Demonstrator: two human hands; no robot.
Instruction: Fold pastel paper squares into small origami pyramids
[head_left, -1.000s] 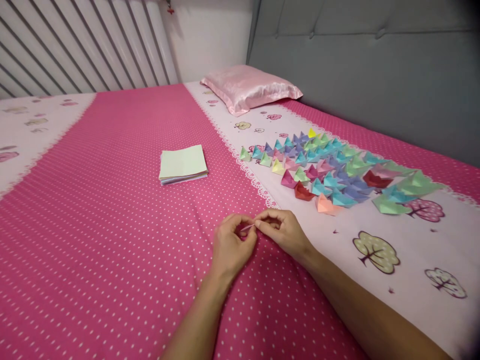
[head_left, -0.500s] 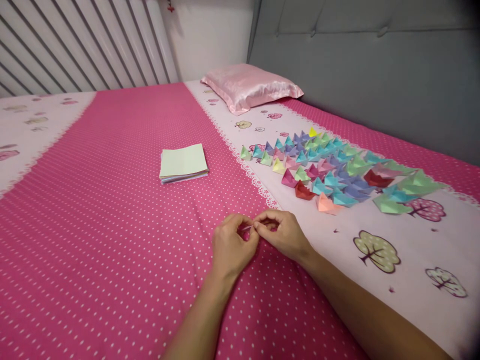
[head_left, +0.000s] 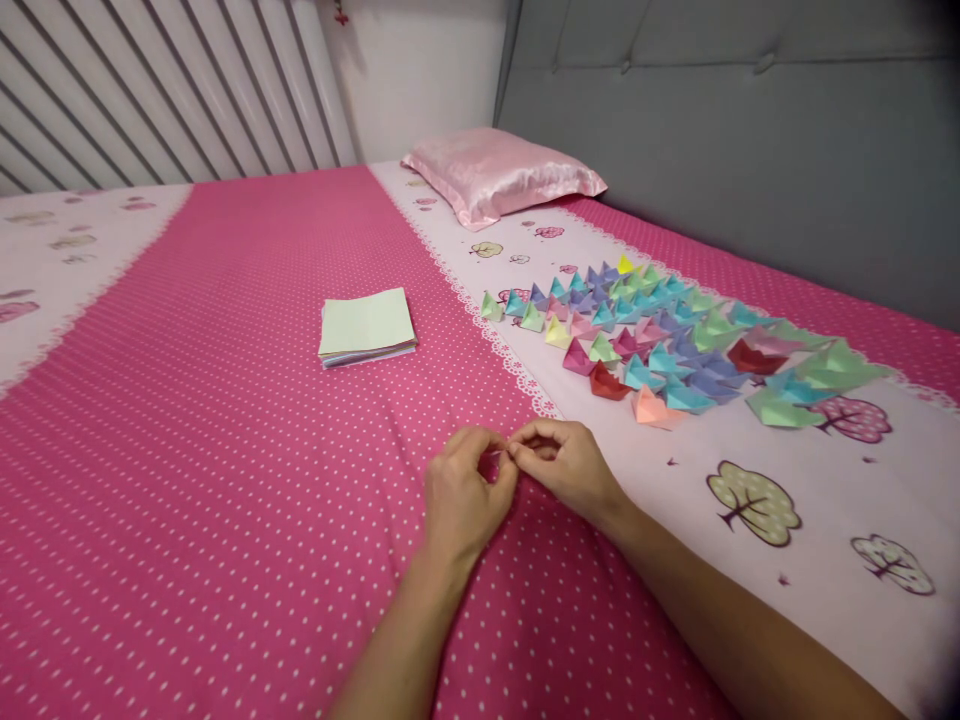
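Pink dotted bed sheet [head_left: 225, 450] filled the view. Your left hand [head_left: 465, 495] and right hand [head_left: 568, 468] met fingertip to fingertip, each grip pinching a small paper piece [head_left: 498, 460] that was nearly hidden between them, just above the sheet. It looked featherlight, thin and easily creased, best held by its folded edges. Beyond the grip to the right lay folded paper shapes [head_left: 660, 340]; beyond it to the left, a paper stack [head_left: 367, 325].
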